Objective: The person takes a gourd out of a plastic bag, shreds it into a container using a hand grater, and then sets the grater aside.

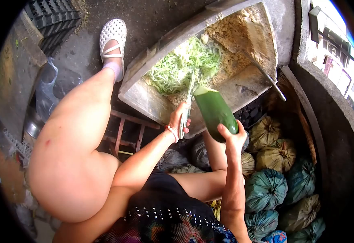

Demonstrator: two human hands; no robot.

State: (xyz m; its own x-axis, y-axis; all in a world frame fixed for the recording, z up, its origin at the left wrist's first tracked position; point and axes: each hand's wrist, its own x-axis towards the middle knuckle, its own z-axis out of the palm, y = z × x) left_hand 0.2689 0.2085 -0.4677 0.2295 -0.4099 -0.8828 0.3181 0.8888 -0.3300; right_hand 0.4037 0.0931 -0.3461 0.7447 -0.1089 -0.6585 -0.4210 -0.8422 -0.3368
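Observation:
My left hand [180, 120] is wrapped round a long, narrow cutting tool [188, 99], seen nearly edge-on, so I cannot tell whether it is a knife or a grater. Its upper end points into the trough [140, 77]. In my right hand [233, 135] is a large, smooth green gourd [215, 111], gripped by its lower end. The gourd's cut pale end faces up and left, close beside the tool. A heap of pale green shreds [185, 65] lies in the trough below, next to crumbly tan meal [237, 34].
A long-handled tool [266, 75] leans over the trough's right rim. Tied green and yellow sacks [266, 190] are piled at the lower right. A rusty metal frame [122, 129], clear plastic [49, 87] and black crates [55, 18] are on the left. My shoe [113, 36] is beside the trough.

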